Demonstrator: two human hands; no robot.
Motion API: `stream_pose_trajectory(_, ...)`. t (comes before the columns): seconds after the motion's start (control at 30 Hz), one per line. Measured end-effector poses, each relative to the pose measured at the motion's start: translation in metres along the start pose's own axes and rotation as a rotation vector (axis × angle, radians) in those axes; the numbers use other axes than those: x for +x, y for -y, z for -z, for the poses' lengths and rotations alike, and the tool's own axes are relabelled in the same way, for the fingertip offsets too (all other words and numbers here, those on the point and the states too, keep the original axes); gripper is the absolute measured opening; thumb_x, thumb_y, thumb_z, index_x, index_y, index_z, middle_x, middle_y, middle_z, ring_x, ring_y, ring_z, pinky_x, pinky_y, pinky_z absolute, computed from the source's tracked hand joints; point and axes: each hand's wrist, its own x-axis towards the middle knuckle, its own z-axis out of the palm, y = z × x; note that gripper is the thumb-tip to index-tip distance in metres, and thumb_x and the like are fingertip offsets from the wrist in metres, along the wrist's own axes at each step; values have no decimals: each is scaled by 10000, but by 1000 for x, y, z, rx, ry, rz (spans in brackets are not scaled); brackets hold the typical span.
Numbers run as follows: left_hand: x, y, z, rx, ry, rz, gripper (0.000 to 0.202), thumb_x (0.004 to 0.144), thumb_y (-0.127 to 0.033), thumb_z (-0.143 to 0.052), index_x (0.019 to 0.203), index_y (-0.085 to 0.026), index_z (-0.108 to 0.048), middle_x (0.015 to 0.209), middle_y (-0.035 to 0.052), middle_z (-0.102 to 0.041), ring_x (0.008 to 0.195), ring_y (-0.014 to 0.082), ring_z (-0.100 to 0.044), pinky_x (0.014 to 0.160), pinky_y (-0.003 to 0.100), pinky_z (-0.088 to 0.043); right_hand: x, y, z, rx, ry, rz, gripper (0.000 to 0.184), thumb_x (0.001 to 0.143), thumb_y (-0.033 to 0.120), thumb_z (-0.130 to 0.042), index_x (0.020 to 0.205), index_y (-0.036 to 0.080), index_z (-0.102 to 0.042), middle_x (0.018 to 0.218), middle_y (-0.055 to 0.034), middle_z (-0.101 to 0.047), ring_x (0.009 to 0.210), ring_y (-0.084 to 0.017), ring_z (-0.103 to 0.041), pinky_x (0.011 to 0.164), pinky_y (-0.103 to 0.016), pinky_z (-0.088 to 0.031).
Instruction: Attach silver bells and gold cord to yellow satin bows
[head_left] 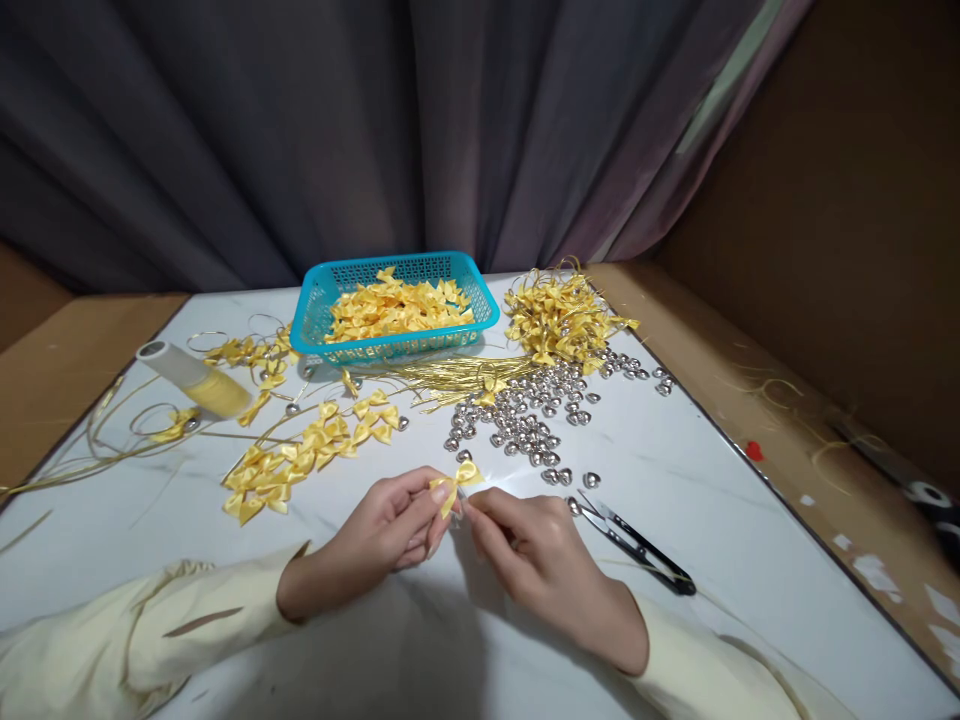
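Between thumb and fingers, my left hand point(394, 520) pinches a small yellow satin bow point(463, 474). My right hand point(532, 545) is closed in a pinch just below the bow, its fingertips close to the left ones. Something small may be between those right fingertips, but it is too small to make out. Silver heart-shaped beads point(536, 395) lie scattered beyond my hands. Loose yellow bows point(315, 445) form a patch to the left. Black-handled thread snips point(637, 545) rest on the table right of my right hand.
A blue plastic basket point(300, 325) full of yellow bows stands at the back. Beside it are a heap of bows with gold cord point(559, 315) and a bundle of gold strands point(450, 378). A spool of yellow thread point(199, 380) lies left on the white table point(390, 650).
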Motion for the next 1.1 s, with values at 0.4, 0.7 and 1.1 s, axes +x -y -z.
stream_pose_trajectory(0.4,-2,2,-3,41,-16,34,343,866,-471,-522,738,-153,-499,464,-79,-372,379,41,-217,377,188,-149,-2,0,2,-81,64,9,281,896,162,-369,652,174,-508,483,40,-434,402,-87,-339,445,-230,-264)
stream_pose_trajectory(0.7,-1,8,-5,37,-51,1,360,859,-484,-523,705,-163,-475,490,-78,-401,368,32,-245,363,177,-181,0,-1,-1,-85,15,11,272,887,146,-374,660,169,-522,484,36,-450,397,-82,-329,439,-223,-267)
stream_pose_trajectory(1.1,4,9,0,72,-181,-35,315,796,-445,-621,789,-134,-571,535,-34,-541,352,31,-313,339,171,-230,1,-5,-1,-133,26,22,261,875,132,-359,669,160,-518,496,27,-438,427,-92,-359,457,-226,-272)
